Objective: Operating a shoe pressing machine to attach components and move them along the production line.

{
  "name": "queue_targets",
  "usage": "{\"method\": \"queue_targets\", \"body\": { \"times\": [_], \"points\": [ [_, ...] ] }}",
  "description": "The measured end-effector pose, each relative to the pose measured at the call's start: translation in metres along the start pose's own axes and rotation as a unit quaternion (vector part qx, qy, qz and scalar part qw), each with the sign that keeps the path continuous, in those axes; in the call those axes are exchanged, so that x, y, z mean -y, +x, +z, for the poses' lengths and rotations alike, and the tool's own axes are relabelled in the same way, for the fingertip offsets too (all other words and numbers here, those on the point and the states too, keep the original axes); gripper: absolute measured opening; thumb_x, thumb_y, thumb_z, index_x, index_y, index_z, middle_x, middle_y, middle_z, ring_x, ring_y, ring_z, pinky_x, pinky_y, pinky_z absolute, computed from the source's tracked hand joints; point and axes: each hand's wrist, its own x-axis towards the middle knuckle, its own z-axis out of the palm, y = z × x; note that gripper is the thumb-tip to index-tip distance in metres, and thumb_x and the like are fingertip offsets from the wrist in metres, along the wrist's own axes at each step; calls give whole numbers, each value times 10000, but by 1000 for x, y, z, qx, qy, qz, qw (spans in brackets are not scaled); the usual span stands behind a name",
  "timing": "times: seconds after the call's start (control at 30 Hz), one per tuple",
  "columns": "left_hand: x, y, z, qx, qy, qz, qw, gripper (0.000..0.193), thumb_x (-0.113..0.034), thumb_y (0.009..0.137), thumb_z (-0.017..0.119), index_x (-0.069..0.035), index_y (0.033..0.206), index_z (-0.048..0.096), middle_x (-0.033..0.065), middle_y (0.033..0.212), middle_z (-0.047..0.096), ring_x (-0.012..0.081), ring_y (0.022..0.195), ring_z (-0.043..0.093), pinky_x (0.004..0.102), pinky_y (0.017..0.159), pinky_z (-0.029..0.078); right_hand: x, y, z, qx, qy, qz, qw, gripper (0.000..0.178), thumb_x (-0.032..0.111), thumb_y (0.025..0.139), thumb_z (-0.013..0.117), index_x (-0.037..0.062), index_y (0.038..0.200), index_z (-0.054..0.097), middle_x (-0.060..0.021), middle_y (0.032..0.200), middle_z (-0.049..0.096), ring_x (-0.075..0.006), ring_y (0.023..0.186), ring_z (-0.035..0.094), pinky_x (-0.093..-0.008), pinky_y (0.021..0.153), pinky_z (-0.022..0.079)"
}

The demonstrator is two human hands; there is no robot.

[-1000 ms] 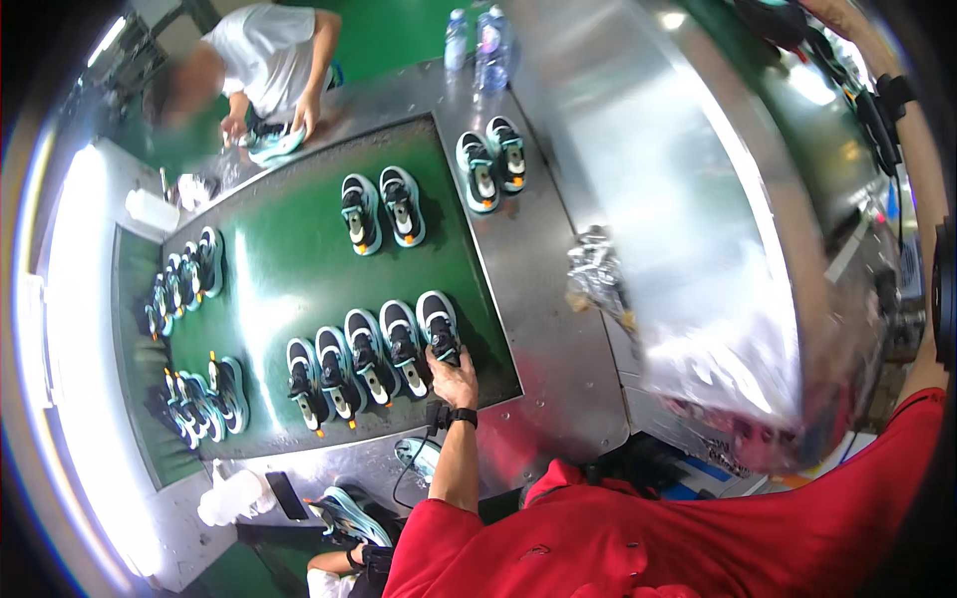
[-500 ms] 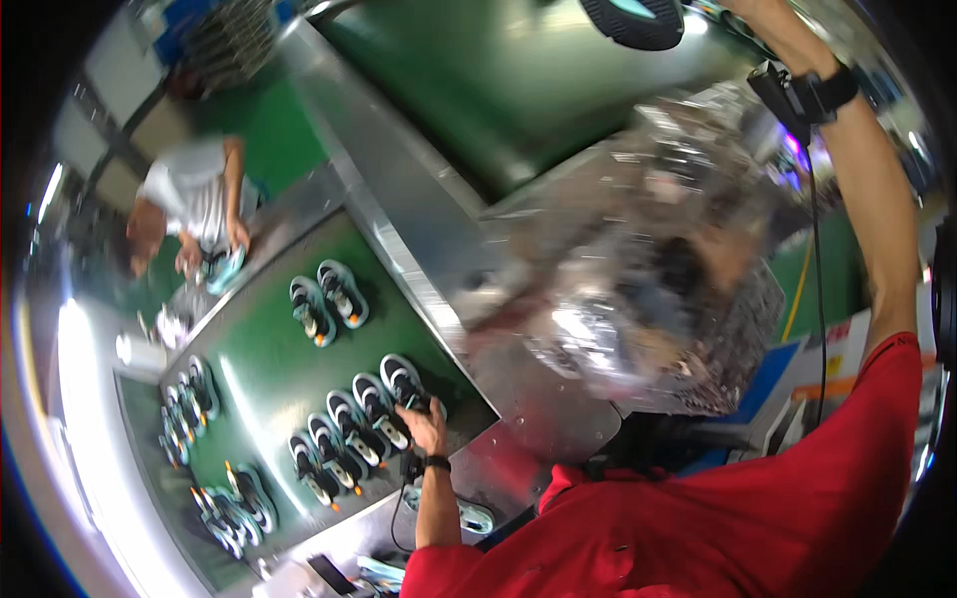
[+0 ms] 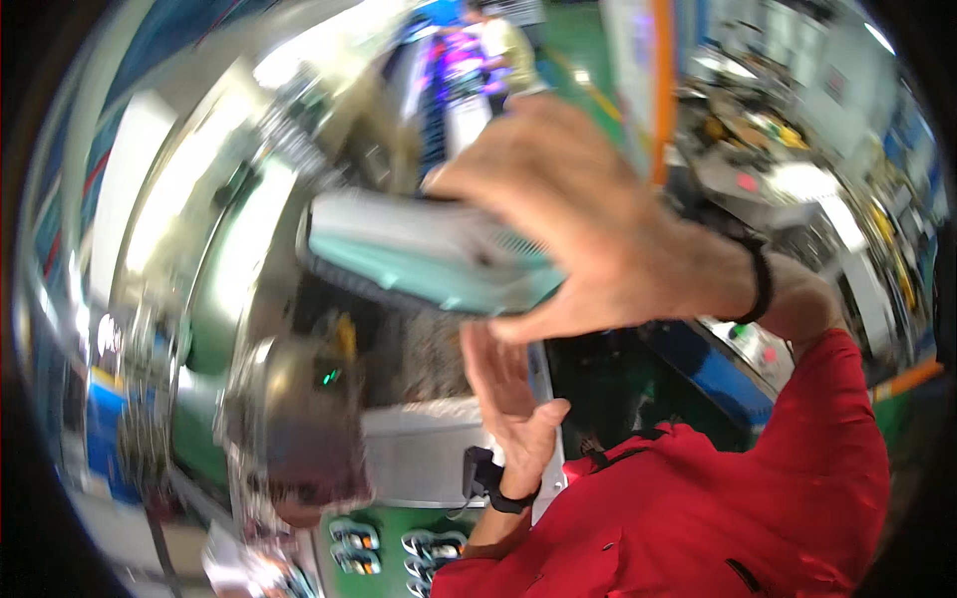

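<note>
My right hand point(image 3: 588, 224) is closed around one end of a shoe point(image 3: 424, 254), held up sideways in front of me. Its side shows a pale grey part and a mint-green band, with a dark underside; motion blurs the details. Below it, my left hand point(image 3: 510, 404) is raised with the fingers stretched and the thumb apart. The left fingertips come up close under the shoe and the right hand; whether they touch is unclear. A dark strap circles each wrist.
A rounded metal machine housing point(image 3: 299, 419) with a green-lit display stands left of my hands. Beside it is a metal surface point(image 3: 419, 468). Several shoes point(image 3: 356, 545) lie on a green surface at the bottom. A person point(image 3: 506, 55) and an orange post point(image 3: 662, 90) are farther back.
My left hand has left the row of shoes on the green surface and is now raised and open. My right hand now holds a shoe close in front of me. The view has swung round.
</note>
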Motion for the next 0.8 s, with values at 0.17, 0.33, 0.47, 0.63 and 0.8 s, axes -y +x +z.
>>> {"method": "queue_targets", "body": {
  "times": [0.17,0.33,0.47,0.63,0.8],
  "points": [
    [57,13,104,64,-33,-101,992,417,-243,939,612,-16,1256,464,83,1221,549,183,1121,552,351,945,452,-14,-83,-78,101,-168,163,967,674,455,672,753,-34,1103,584,-144,889,567,-295,898,543,-450,870,384],
    [114,-4,240,142,-157,-311,927,449,-268,964,541,3,1312,456,121,1207,571,243,1086,587,410,954,458,-55,-216,-224,-10,-47,410,911,672,464,765,744,33,1240,543,-152,1130,608,-267,1041,586,-395,953,418],
    [174,-41,330,254,-86,-362,893,358,-120,950,541,15,1279,494,128,1160,589,247,1066,592,371,917,473,-35,-341,-290,-166,140,611,761,787,348,661,827,66,1322,505,-66,1208,586,-177,1094,559,-311,957,444],
    [241,-84,433,420,48,-433,796,624,-378,974,539,27,1416,366,94,1149,592,148,1040,554,297,888,456,-14,-455,-366,-289,-49,680,672,597,196,667,761,44,1222,599,-71,1118,622,-173,1028,566,-300,927,438],
    [359,-97,539,481,77,-447,750,498,-458,956,549,-24,1200,525,90,1208,540,202,1043,559,346,860,473,1,-507,-443,-406,-149,708,559,595,163,671,750,36,1231,592,-79,1106,615,-154,986,576,-293,884,462]
  ]
}}
